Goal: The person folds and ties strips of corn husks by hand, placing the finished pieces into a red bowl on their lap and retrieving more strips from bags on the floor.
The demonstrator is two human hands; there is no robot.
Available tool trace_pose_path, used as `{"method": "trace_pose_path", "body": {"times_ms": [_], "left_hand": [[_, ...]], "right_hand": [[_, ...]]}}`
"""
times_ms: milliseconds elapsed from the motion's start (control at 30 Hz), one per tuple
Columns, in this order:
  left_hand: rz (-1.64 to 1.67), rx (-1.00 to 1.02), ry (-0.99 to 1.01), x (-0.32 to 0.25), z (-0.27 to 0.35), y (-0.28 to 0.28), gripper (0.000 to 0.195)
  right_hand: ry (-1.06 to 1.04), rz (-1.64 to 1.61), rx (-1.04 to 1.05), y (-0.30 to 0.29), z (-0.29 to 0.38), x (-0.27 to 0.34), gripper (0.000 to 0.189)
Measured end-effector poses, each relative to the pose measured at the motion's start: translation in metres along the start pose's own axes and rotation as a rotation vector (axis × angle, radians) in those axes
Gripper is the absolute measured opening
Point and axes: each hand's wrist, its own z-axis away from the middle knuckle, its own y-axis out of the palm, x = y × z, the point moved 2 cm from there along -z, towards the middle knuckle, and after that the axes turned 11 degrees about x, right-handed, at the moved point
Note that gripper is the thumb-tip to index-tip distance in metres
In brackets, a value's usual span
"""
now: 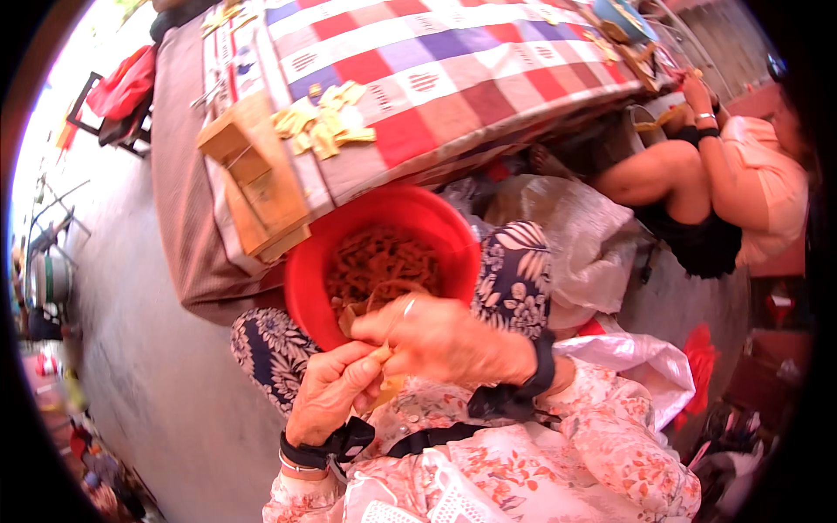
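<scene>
Over the near edge of a red plastic basin (461,225) my two hands are close together. My left hand (340,382) pinches a small yellowish strip (382,353) between thumb and fingers. Beside it, my right hand (438,337), blurred and wearing a ring, has its fingers around a thin brownish string or strip; how firmly they close is unclear. Many brown strips or peelings (382,261) lie in the basin, which stands between my knees. A yellow piece (390,390) hangs below my fingers.
A wooden block stand (261,202) and pale yellow strips (324,124) sit on the checked tablecloth (405,134). A plastic sack (575,242) lies right of my knee. At the far right a person (739,163) sits by the table, hands near another wooden stand and a blue bowl (624,19).
</scene>
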Motion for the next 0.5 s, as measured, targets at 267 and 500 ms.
{"method": "trace_pose_path", "body": {"times_ms": [267, 500], "left_hand": [[0.016, 0.130, -0.058, 0.003, -0.003, 0.014, 0.027], [0.035, 0.005, 0.009, 0.004, 0.007, 0.013, 0.025]], "right_hand": [[0.061, 0.003, -0.054, -0.007, 0.022, 0.012, 0.010], [0.196, 0.030, -0.059, -0.014, 0.019, 0.017, 0.015]]}}
